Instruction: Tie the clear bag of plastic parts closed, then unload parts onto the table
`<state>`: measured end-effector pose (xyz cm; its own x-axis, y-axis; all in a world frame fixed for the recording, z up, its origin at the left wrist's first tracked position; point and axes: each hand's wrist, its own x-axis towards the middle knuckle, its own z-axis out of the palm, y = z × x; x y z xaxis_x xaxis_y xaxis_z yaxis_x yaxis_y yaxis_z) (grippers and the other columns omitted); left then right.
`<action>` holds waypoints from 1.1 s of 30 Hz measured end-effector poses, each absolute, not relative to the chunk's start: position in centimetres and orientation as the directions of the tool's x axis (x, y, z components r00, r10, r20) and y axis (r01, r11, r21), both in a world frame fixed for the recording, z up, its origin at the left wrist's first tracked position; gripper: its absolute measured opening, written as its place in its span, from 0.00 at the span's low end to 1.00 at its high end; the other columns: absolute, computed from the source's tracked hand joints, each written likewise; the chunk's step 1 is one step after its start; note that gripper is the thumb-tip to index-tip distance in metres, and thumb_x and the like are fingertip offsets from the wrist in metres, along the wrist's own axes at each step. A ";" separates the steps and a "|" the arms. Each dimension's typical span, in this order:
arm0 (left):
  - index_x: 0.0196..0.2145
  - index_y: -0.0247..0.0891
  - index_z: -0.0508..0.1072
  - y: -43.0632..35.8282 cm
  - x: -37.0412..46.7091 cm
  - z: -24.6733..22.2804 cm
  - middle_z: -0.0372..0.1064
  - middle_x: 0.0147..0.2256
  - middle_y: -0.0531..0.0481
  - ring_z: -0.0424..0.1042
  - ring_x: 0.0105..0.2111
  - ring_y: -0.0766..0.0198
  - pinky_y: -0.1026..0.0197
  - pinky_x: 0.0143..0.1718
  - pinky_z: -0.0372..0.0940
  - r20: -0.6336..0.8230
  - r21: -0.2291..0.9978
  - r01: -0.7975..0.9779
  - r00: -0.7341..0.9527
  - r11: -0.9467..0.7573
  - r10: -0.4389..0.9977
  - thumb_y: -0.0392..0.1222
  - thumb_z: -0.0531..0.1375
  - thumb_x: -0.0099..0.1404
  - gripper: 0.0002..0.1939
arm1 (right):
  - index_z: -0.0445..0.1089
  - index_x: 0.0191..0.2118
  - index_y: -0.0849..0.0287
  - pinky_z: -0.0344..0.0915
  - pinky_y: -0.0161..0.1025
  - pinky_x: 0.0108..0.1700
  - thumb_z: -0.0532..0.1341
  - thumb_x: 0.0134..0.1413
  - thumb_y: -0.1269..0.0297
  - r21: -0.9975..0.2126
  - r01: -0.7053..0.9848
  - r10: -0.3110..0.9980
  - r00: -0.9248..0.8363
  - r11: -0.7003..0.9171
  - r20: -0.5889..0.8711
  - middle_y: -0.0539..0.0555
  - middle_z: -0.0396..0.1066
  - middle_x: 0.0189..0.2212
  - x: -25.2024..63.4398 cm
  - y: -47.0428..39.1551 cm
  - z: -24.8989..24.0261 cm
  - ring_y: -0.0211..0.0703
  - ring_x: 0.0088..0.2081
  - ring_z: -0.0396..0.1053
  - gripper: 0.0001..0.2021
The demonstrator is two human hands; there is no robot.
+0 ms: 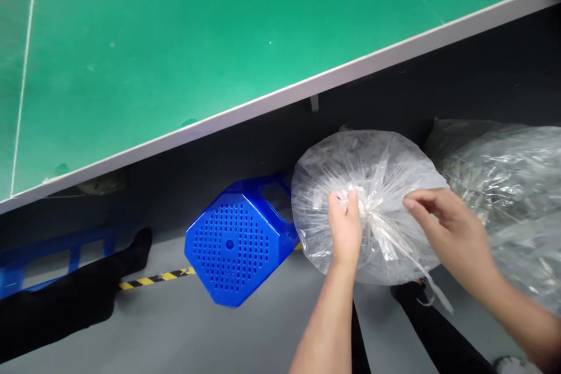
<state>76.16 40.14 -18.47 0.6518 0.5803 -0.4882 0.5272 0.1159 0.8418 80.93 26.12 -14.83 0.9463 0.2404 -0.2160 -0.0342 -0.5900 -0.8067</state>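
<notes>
Clear plastic sits at 4 o'clock from the middle of my view: a bulging bag point(394, 234), its gathered neck point(369, 208) uppermost. My left hand point(345, 228) grips bunched film at that neck from the 9 o'clock side. My right hand point(453, 234) hovers to its 3 o'clock, thumb and forefinger drawn together; I cannot tell whether they pinch a strand. As I judge it, the neck could spread if the tie is slack and my left fingers slip, and a hard tug might split such thin film. The loose tail point(432, 286) points towards 4 o'clock; from above the bag looks near round, so I read no clear long axis. Beyond, a blue stool point(232, 245) stands at 7, another plastic bag point(504, 187) lies at 3, and the green counter point(210, 29) spreads from 10 to 1.
</notes>
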 end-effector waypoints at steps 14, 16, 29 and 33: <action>0.32 0.38 0.61 40.4 77.1 -18.5 0.60 0.28 0.56 0.61 0.30 0.65 0.64 0.34 0.53 -0.468 0.837 0.546 0.672 0.043 0.574 0.40 0.57 0.67 0.08 | 0.63 0.37 0.54 0.56 0.40 0.31 0.46 0.62 0.54 -0.566 0.302 0.558 0.750 -0.767 -0.356 0.46 0.65 0.33 81.5 25.9 -17.2 0.41 0.31 0.64 0.13; 0.33 0.38 0.61 40.4 77.2 -18.6 0.61 0.28 0.55 0.62 0.31 0.64 0.64 0.34 0.54 -0.468 0.832 0.554 0.673 0.030 0.573 0.41 0.56 0.67 0.07 | 0.62 0.37 0.54 0.55 0.40 0.30 0.44 0.63 0.54 -0.525 0.360 0.582 0.733 -0.771 -0.353 0.47 0.63 0.32 82.0 26.2 -16.7 0.43 0.32 0.63 0.14; 0.26 0.38 0.59 40.5 78.7 -20.5 0.56 0.23 0.58 0.58 0.26 0.66 0.65 0.30 0.52 -0.515 0.800 0.599 0.661 0.031 0.546 0.36 0.59 0.63 0.12 | 0.60 0.30 0.57 0.50 0.40 0.27 0.48 0.60 0.57 -0.589 0.448 0.700 0.643 -0.673 -0.311 0.44 0.60 0.23 81.0 26.2 -15.6 0.38 0.22 0.57 0.12; 0.27 0.38 0.61 40.0 78.0 -22.7 0.59 0.24 0.58 0.60 0.27 0.66 0.65 0.31 0.54 -0.520 0.813 0.569 0.615 0.124 0.593 0.38 0.58 0.63 0.09 | 0.60 0.30 0.58 0.52 0.41 0.27 0.44 0.65 0.59 -0.632 0.461 0.739 0.612 -0.623 -0.282 0.45 0.59 0.23 79.4 25.9 -15.2 0.39 0.23 0.58 0.16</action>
